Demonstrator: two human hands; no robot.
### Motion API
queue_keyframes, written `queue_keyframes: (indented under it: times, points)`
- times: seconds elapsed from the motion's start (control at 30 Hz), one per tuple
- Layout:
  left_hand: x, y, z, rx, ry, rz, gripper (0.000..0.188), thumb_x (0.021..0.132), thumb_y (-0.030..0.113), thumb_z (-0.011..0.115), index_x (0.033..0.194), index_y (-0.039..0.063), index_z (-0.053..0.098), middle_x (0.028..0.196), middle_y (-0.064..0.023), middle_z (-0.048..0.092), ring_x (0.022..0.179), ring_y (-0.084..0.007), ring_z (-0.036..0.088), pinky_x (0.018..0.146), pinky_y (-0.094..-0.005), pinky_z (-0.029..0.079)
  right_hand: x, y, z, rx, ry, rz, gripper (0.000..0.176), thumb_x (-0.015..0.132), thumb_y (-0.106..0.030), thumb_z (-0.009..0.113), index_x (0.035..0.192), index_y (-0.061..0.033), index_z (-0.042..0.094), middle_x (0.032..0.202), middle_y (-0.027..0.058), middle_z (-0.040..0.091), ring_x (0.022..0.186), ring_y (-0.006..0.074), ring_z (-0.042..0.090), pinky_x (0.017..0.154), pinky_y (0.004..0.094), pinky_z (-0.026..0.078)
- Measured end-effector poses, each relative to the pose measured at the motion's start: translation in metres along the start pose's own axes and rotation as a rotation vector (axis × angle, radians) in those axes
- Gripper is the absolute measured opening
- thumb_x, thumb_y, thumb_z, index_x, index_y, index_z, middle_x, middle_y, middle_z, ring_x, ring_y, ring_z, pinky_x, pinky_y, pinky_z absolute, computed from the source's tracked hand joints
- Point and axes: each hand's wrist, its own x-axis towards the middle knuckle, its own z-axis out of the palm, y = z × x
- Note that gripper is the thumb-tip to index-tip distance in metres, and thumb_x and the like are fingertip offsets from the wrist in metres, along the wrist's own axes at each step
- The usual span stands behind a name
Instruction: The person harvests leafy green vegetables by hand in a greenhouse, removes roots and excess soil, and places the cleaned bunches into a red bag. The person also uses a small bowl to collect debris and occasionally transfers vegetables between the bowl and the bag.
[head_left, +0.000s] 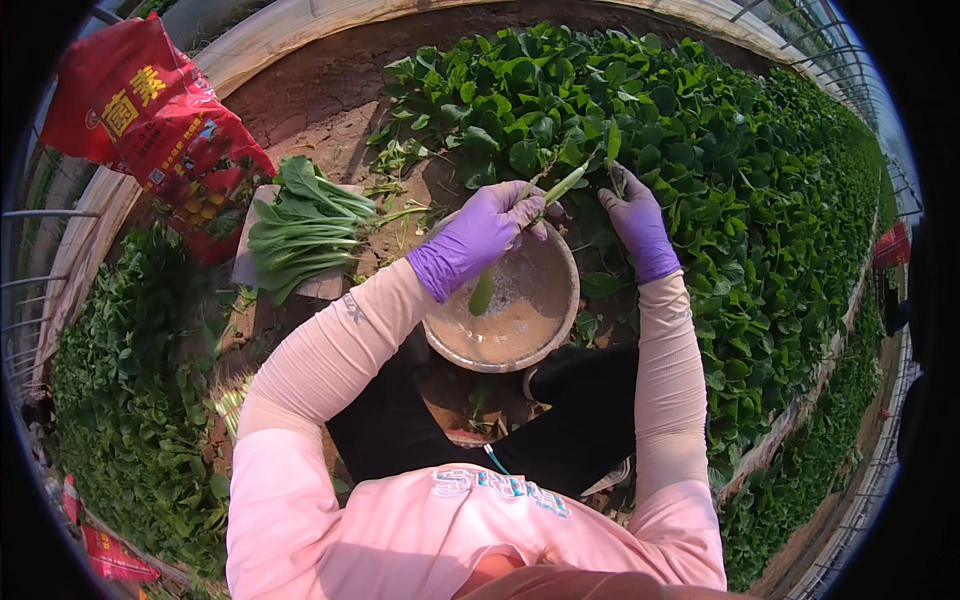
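In a purple glove, my left hand (487, 229) grips a leafy green plant (568, 184). Its pale stalk and root end point up and to the right past my fingers, and a leaf (481, 291) hangs below the hand over the bowl. My right hand (637, 221), gloved the same way, pinches a single detached-looking leaf (614, 140) just right of the root end. Under my left hand, between my knees, stands a round tan bowl (517, 345) with whitish residue inside. Left of it, a pile of leafy greens (307, 229) lies on a flat board (246, 259).
A dense bed of leafy plants (735, 285) fills the right and far side. More greens (127, 375) grow at left. A red printed bag (150, 112) stands at upper left. Bundled stems (231, 405) lie by my left elbow. Trimmed leaves (397, 157) litter the soil.
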Motion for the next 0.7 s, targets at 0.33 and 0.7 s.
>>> queue_keyframes:
  times: [0.33, 0.7]
  points:
    - [0.033, -0.032, 0.018, 0.748, 0.243, 0.395, 0.024, 0.085, 0.014, 0.055, 0.105, 0.002, 0.064, 0.086, -0.0215, 0.067, 0.087, -0.0422, 0.065, 0.074, -0.0472, 0.051, -0.033, 0.045, 0.027, -0.457, -0.315, 0.051, 0.015, 0.098, -0.007, 0.057, 0.107, 0.0025, 0.065, 0.101, 0.0068, 0.07, 0.09, 0.0123, 0.064, 0.082, 0.0263, 0.051]
    - [0.03, -0.036, 0.023, 0.619, 0.078, 0.164, 0.072, 0.073, 0.033, 0.071, 0.127, -0.005, 0.043, 0.101, -0.0215, 0.067, 0.095, -0.0373, 0.065, 0.08, -0.0427, 0.052, -0.085, -0.036, 0.108, -0.514, -0.338, 0.306, 0.029, 0.091, -0.01, 0.066, 0.117, 0.0017, 0.062, 0.103, 0.0135, 0.067, 0.09, 0.021, 0.064, 0.077, 0.034, 0.053]
